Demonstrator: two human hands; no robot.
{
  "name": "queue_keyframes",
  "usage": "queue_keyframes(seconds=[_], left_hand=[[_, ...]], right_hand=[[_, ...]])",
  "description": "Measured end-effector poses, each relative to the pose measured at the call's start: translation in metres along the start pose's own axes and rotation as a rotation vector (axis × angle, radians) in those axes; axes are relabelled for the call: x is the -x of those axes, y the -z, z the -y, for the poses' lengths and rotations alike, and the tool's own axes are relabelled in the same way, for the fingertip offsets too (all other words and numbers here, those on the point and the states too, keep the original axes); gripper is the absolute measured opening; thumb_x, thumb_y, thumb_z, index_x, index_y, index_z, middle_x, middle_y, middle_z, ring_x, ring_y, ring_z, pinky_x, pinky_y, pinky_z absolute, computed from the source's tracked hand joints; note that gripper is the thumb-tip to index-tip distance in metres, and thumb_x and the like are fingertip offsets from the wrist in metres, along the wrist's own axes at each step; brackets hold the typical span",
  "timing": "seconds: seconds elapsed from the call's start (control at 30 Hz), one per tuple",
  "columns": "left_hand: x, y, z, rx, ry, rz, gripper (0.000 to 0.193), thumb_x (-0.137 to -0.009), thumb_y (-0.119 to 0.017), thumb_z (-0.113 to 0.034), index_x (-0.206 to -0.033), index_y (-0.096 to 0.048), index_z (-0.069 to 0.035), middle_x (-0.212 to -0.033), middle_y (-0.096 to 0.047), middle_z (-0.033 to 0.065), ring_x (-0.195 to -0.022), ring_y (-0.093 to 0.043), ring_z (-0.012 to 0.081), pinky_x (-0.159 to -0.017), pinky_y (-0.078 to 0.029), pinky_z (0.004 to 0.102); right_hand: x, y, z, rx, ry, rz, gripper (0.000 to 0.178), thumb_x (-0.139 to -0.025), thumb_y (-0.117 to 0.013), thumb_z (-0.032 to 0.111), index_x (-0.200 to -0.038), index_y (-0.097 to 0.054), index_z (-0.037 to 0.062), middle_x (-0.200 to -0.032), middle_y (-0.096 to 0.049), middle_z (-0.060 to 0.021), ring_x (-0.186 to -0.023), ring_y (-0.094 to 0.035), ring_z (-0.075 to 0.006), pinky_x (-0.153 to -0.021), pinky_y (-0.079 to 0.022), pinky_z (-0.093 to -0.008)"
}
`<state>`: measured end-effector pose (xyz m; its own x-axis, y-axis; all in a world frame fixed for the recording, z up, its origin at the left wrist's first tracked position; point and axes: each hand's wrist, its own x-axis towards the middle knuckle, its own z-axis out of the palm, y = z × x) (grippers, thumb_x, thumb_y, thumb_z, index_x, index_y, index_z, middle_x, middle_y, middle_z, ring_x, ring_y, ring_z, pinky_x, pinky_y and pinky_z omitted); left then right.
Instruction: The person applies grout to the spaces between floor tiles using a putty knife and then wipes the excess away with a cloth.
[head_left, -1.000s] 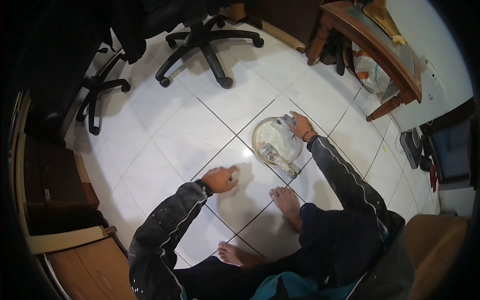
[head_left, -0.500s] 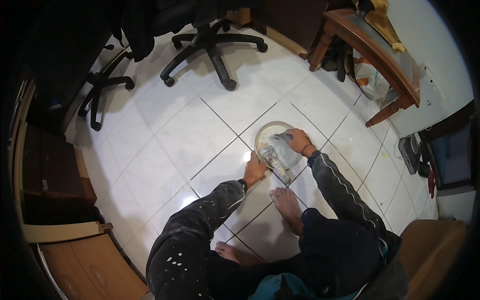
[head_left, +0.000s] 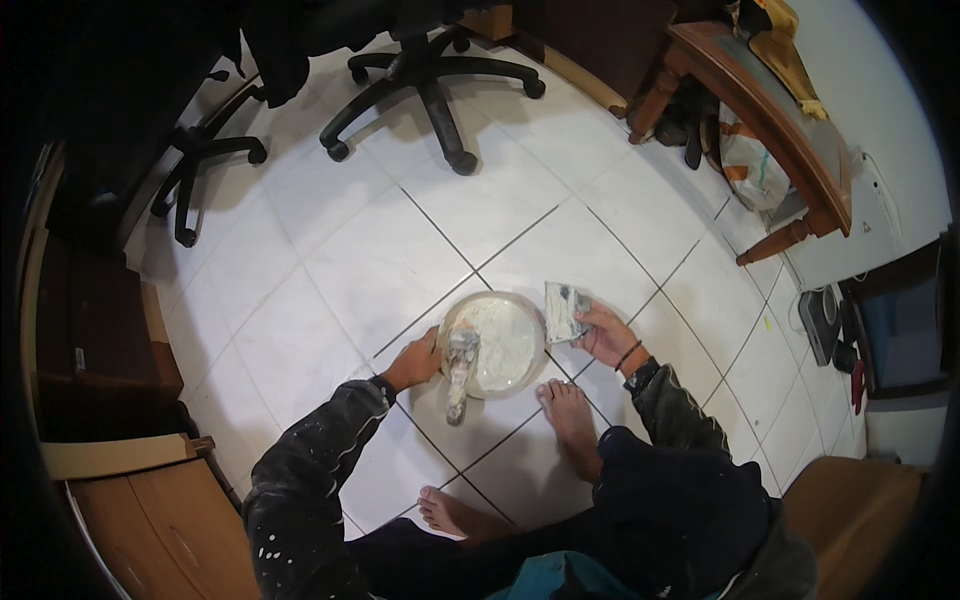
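A round, pale bowl [head_left: 543, 345] of white paste [head_left: 508, 335] sits on the floor before my feet. My left hand [head_left: 413, 361] grips the bowl's left rim, its thumb side against the wall. Across the near left rim leans a paste-smeared tool [head_left: 459, 378], its handle sticking out toward me; its working end is coated. To the right of the bowl, my right hand [head_left: 607, 338] pinches a flat, rectangular putty scraper [head_left: 563, 313] by its right edge. White paste covers much of the scraper's upturned face.
White tiles [head_left: 400, 260] with dark joints surround the bowl. My bare feet [head_left: 572, 415] are just behind it. A wheeled office chair [head_left: 430, 85] stands ahead, a wooden table [head_left: 770, 110] at far right, and wooden drawers [head_left: 165, 520] at near left.
The bowl has moved left and toward me along with my left hand. My right hand has lifted the scraper from over the bowl to its right side, showing the paste on it.
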<state>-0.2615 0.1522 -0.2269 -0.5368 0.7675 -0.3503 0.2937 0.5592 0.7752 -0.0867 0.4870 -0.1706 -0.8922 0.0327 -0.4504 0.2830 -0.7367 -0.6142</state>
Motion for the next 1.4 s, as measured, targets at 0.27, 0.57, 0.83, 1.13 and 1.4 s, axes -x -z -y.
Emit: queue_keyframes(seconds=[0.27,0.57,0.83,1.13,1.4], left_hand=[[0.051,0.044,-0.039,0.205,0.357,0.437,0.035,-0.096,-0.049,-0.025,-0.122,-0.052,-0.001,-0.095,-0.070,0.0094,-0.067,-0.066,0.0177,-0.060,-0.057,0.0325],[0.059,0.100,0.000,-0.245,0.057,0.033,0.028,-0.091,-0.053,-0.028,-0.100,-0.067,-0.006,-0.083,-0.070,0.0141,-0.080,-0.067,0.0344,-0.077,-0.052,0.0438],[0.191,0.092,-0.080,-0.174,0.200,-0.062,0.026,-0.094,-0.057,-0.022,-0.113,-0.064,-0.006,-0.089,-0.068,0.0168,-0.072,-0.065,0.0313,-0.071,-0.053,0.0378],[0.343,-0.087,-0.092,0.444,0.793,-0.696,0.026,-0.095,-0.054,-0.010,-0.118,-0.059,0.002,-0.087,-0.072,0.0122,-0.073,-0.068,0.0145,-0.067,-0.054,0.0291],[0.390,-0.216,-0.117,1.044,1.064,-0.861,0.044,-0.099,-0.055,-0.025,-0.135,-0.047,-0.001,-0.108,-0.064,0.0157,-0.089,-0.062,0.0214,-0.081,-0.053,0.0344]], right_hand=[[-0.040,-0.016,-0.010,-0.083,0.026,0.026,0.036,-0.093,-0.058,0.008,-0.128,-0.051,0.0067,-0.109,-0.065,-0.0076,-0.099,-0.064,-0.0195,-0.076,-0.054,-0.0344],[-0.067,-0.016,0.018,0.034,0.110,-0.031,0.026,-0.089,-0.062,0.008,-0.114,-0.059,0.0050,-0.104,-0.066,-0.0068,-0.088,-0.065,-0.0182,-0.067,-0.054,-0.0343],[-0.173,-0.058,0.039,0.648,0.100,-0.068,0.040,-0.083,-0.068,0.004,-0.121,-0.058,0.0010,-0.098,-0.065,-0.0031,-0.082,-0.065,-0.0134,-0.068,-0.057,-0.0303],[-0.357,-0.158,0.068,1.448,0.483,0.469,0.033,-0.079,-0.060,-0.004,-0.106,-0.072,0.0077,-0.102,-0.072,-0.0131,-0.089,-0.066,-0.0181,-0.084,-0.051,-0.0294],[-0.422,-0.168,0.064,1.728,0.621,0.849,0.053,-0.056,-0.047,-0.017,-0.095,-0.075,0.0060,-0.121,-0.066,-0.0102,-0.133,-0.044,-0.0335,-0.110,-0.039,-0.0375]])
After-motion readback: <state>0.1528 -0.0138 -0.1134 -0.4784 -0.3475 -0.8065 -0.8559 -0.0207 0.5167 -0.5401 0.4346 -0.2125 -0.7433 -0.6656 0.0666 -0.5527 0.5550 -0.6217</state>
